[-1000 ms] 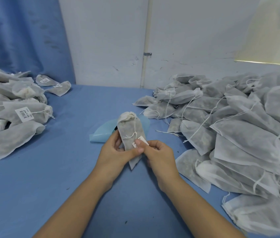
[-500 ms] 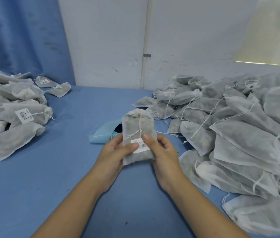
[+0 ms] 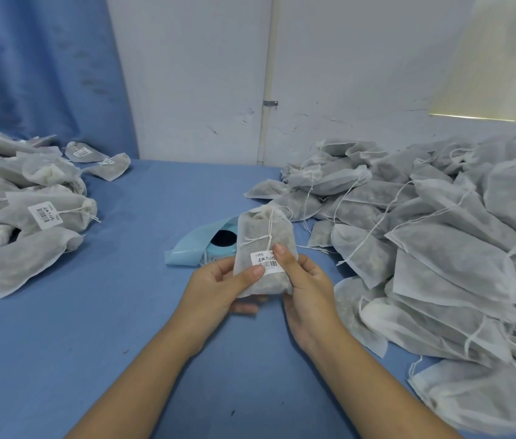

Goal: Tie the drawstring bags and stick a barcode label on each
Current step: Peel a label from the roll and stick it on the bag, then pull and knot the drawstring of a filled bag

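I hold one white drawstring bag (image 3: pixel 261 239) upright over the blue table, its tied string hanging down the front. A white barcode label (image 3: pixel 264 262) sits on the bag's lower front. My left hand (image 3: pixel 218 288) grips the bag's left side, thumb on the label's lower left corner. My right hand (image 3: pixel 305 283) grips the right side, thumb pressing the label's right part. A blue label roll (image 3: pixel 218 245) with its backing strip lies just behind the bag.
A large heap of unlabelled bags (image 3: pixel 424 242) with loose strings fills the right side of the table. A smaller pile of labelled bags (image 3: pixel 28 213) lies at the left. The blue table (image 3: pixel 107 327) meets a white wall and a blue curtain behind.
The bag has turned from edge-on to face me, and the label now lies flat on its front under both thumbs. The hands have shifted slightly right and up.
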The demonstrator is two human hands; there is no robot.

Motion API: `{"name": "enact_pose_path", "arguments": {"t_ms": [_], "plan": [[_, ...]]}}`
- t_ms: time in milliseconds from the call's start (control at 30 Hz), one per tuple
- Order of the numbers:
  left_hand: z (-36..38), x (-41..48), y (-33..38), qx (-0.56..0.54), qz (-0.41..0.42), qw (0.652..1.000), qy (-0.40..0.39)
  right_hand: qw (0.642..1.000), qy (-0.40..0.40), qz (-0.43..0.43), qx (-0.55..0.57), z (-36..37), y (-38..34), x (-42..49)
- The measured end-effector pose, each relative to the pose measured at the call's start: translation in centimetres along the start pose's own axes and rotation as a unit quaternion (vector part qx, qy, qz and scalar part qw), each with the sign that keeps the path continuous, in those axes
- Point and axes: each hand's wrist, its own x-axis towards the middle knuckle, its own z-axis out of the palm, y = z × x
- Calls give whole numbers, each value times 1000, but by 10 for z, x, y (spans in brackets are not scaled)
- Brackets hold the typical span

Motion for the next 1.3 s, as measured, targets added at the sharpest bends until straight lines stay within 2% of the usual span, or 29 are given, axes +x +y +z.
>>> {"name": "enact_pose_path", "arguments": {"t_ms": [67, 133, 200, 267, 333, 467, 700, 867, 1033, 1167, 1300], "plan": [[5, -2, 0, 80, 9, 997, 12, 1000, -9, -5, 1, -1, -1, 1], [10, -2, 4, 49, 33, 997, 50, 1000, -13, -2, -18, 0, -3, 1], [9, 4, 16, -141, 61, 983, 99, 999, 5, 2, -45, 0, -3, 2], [1, 12, 30, -319, 116, 935, 100, 998, 9, 0, -58, 0, -2, 3], [-8, 16, 38, -363, 142, 916, 92, 998, 1, -5, -62, 0, 0, 4], [0, 10, 35, -285, 125, 949, 55, 1000, 19, -23, -11, -2, 4, 8], [13, 7, 21, -188, 82, 978, 34, 983, 132, -128, 8, -8, 2, 15], [12, 7, 14, -144, 63, 986, 47, 977, 168, -127, 1, -16, -2, 21], [11, 8, 9, -103, 56, 992, 52, 980, 155, -118, -35, -11, 0, 18], [13, 6, 5, -71, 50, 995, 42, 988, 132, -81, -11, -12, -5, 19], [14, 5, 4, -58, 48, 996, 43, 982, 141, -121, -18, -13, -8, 18]]}}
